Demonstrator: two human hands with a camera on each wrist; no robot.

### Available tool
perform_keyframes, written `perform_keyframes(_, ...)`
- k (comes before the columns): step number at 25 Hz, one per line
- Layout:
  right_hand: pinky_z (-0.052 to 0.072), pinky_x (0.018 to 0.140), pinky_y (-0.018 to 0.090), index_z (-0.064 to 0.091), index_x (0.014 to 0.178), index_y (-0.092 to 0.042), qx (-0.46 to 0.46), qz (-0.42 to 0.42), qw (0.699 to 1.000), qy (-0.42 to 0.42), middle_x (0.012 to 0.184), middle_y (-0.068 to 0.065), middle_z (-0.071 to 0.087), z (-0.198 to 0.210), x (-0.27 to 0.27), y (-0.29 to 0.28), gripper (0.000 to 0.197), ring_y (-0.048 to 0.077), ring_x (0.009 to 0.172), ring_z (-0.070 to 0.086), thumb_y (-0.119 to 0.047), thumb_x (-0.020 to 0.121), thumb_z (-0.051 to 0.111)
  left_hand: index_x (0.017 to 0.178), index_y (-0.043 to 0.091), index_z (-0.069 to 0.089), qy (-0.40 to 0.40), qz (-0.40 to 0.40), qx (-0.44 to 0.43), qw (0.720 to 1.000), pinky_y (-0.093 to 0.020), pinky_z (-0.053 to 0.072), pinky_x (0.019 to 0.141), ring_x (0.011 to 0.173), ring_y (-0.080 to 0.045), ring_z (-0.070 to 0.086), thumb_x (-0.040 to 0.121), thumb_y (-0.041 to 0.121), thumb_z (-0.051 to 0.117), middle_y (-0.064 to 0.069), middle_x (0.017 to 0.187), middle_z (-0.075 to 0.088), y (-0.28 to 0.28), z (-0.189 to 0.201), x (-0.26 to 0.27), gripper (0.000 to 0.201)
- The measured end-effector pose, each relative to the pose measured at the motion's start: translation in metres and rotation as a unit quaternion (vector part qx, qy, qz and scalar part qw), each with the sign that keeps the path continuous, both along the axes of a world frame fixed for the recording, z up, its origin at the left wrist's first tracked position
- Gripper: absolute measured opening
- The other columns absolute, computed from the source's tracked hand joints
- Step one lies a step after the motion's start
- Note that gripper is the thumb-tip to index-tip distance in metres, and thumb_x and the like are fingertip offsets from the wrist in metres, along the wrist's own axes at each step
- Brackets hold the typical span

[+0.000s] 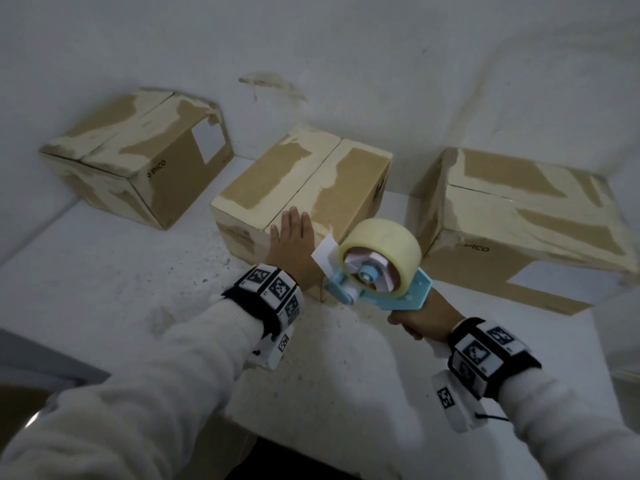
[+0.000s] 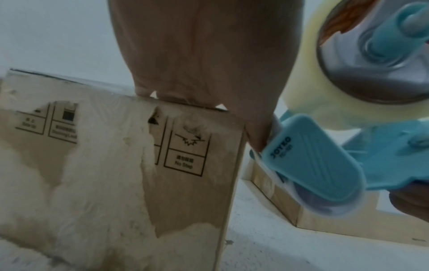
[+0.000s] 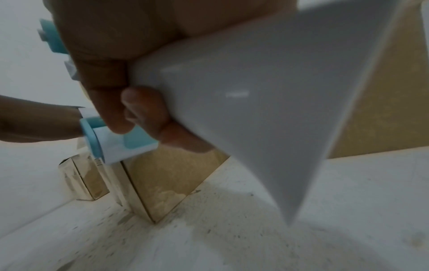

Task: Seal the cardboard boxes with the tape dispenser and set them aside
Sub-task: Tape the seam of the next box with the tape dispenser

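Note:
Three worn cardboard boxes stand on a white table. My left hand [image 1: 291, 233] lies flat, fingers straight, on the near end of the middle box [image 1: 304, 181], over its centre seam; its palm [image 2: 204, 55] meets the box's top edge [image 2: 116, 165]. My right hand [image 1: 422, 322] grips the white handle [image 3: 267, 102] of a light blue tape dispenser [image 1: 377, 271] carrying a pale yellow tape roll [image 1: 384, 244]. The dispenser's front end [image 2: 311, 165] is at the box's near right corner, beside my left hand. A white tab [image 1: 323, 252] sticks out from its front.
A second box [image 1: 138, 157] sits at the back left near the wall. A third box [image 1: 526, 223] stands at the right, close behind the dispenser. The speckled white table [image 1: 138, 289] reaches toward me, with its front edge [image 1: 311, 441] below my arms.

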State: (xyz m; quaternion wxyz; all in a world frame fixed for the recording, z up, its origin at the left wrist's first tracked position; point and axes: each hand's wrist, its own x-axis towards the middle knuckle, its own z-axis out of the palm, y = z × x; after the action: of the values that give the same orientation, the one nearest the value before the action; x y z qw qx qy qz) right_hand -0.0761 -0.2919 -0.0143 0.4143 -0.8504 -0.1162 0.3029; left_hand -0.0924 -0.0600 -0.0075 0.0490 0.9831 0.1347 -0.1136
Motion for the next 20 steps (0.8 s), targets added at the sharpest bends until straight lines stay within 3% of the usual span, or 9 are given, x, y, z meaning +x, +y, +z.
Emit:
perform_keyframes(8, 0.037, 0.045, 0.028, 0.044, 0.046, -0.013, 0.020, -0.014, 1.000, 0.010, 0.029, -0.003, 0.042, -0.012, 0.000, -0.003, 0.040, 0.010, 0.027, 0.037, 0.011, 0.073, 0.060, 0.148, 0.000, 0.000, -0.023, 0.000, -0.001, 1.000, -0.049, 0.010, 0.118, 0.146, -0.035, -0.001, 0.085, 0.047, 0.054, -0.019, 0.157, -0.003, -0.002, 0.007, -0.001, 0.095)
perform_keyframes(10, 0.036, 0.045, 0.030, 0.043, 0.047, -0.009, 0.032, -0.039, 0.999, 0.008, 0.031, -0.002, 0.044, -0.011, 0.001, -0.014, 0.038, 0.013, 0.028, 0.038, 0.013, 0.073, 0.060, 0.146, 0.000, 0.015, -0.068, -0.004, -0.004, 0.998, -0.047, 0.020, 0.114, 0.142, -0.035, 0.016, 0.084, 0.050, 0.054, -0.020, 0.153, 0.016, -0.004, 0.010, -0.005, 0.089)
perform_keyframes(12, 0.035, 0.046, 0.032, 0.043, 0.050, -0.006, 0.058, -0.073, 0.996, -0.006, 0.037, 0.005, 0.045, -0.009, 0.004, -0.023, 0.034, 0.018, 0.031, 0.040, 0.015, 0.072, 0.060, 0.138, 0.002, 0.032, -0.114, -0.019, 0.016, 0.993, -0.042, 0.035, 0.103, 0.128, -0.031, 0.037, 0.082, 0.046, 0.058, -0.017, 0.137, 0.037, -0.004, 0.013, -0.010, 0.075)
perform_keyframes(14, 0.037, 0.047, 0.034, 0.045, 0.050, -0.006, 0.067, -0.074, 0.995, -0.027, 0.041, 0.009, 0.047, -0.003, 0.006, -0.024, 0.033, 0.023, 0.036, 0.042, 0.013, 0.071, 0.061, 0.128, 0.005, 0.041, -0.124, -0.044, 0.025, 0.991, -0.036, 0.044, 0.090, 0.119, -0.027, 0.044, 0.083, 0.042, 0.060, -0.012, 0.131, 0.043, -0.001, 0.016, -0.015, 0.062)
perform_keyframes(17, 0.037, 0.044, 0.032, 0.047, 0.050, -0.008, 0.086, -0.075, 0.992, -0.060, 0.037, 0.003, 0.048, 0.012, 0.008, -0.014, 0.034, 0.020, 0.033, 0.042, 0.013, 0.070, 0.062, 0.131, 0.010, 0.038, -0.086, -0.095, 0.035, 0.991, -0.036, 0.048, 0.085, 0.120, -0.027, 0.044, 0.081, 0.038, 0.064, -0.011, 0.135, 0.038, 0.012, 0.019, -0.017, 0.063)
perform_keyframes(20, 0.039, 0.041, 0.026, 0.046, 0.047, -0.008, 0.076, -0.071, 0.990, -0.094, 0.032, -0.002, 0.047, 0.030, 0.008, 0.004, 0.035, 0.012, 0.030, 0.042, 0.009, 0.073, 0.063, 0.148, 0.025, 0.012, -0.026, -0.126, 0.075, 0.989, -0.042, 0.045, 0.095, 0.127, -0.035, 0.037, 0.081, 0.027, 0.066, -0.010, 0.155, 0.012, 0.043, 0.020, -0.017, 0.086)
